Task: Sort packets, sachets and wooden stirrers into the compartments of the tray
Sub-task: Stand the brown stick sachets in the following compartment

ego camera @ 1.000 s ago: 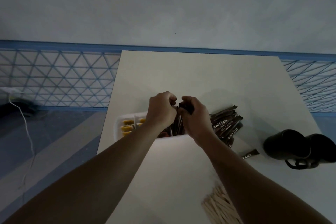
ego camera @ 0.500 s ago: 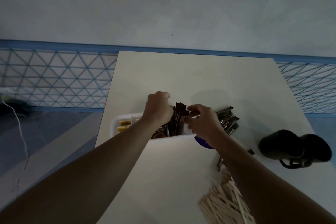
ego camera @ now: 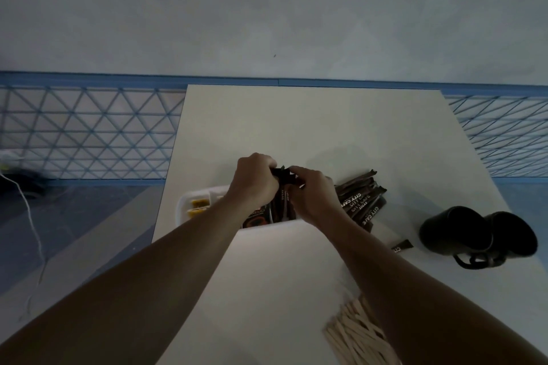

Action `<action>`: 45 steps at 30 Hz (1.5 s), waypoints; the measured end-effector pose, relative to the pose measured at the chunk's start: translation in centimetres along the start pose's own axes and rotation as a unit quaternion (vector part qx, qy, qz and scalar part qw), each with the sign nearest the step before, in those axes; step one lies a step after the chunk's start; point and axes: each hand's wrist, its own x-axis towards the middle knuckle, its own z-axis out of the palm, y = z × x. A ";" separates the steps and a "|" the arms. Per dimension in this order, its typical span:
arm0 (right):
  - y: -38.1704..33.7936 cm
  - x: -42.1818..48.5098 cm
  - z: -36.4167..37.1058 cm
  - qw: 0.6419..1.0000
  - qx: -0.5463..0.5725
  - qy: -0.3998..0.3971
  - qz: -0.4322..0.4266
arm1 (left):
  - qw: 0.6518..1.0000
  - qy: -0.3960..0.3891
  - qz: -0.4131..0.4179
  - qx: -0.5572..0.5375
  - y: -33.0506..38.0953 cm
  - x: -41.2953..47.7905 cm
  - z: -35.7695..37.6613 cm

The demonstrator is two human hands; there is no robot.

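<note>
Now we pinch a bunch of dark brown sachets (ego camera: pixel 284 184) between our left hand (ego camera: pixel 254 184) and right hand (ego camera: pixel 315 197), fingers closed on its top, over the white plastic tray (ego camera: pixel 184 204) near the table's left edge. Best to square the ends and lower them upright into the middle compartment; loose wooden stirrers (ego camera: pixel 357 335) wait at the near edge.

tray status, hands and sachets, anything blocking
Left hand and right hand both gripping dark sachets over white tray. Loose sachet pile and stirrers unsorted. Nothing blocking.
</note>
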 end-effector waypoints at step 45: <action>14.9 -6.7 -7.8 0.930 0.012 0.144 0.339 | 0.991 -0.112 0.023 0.074 6.6 -6.5 18.2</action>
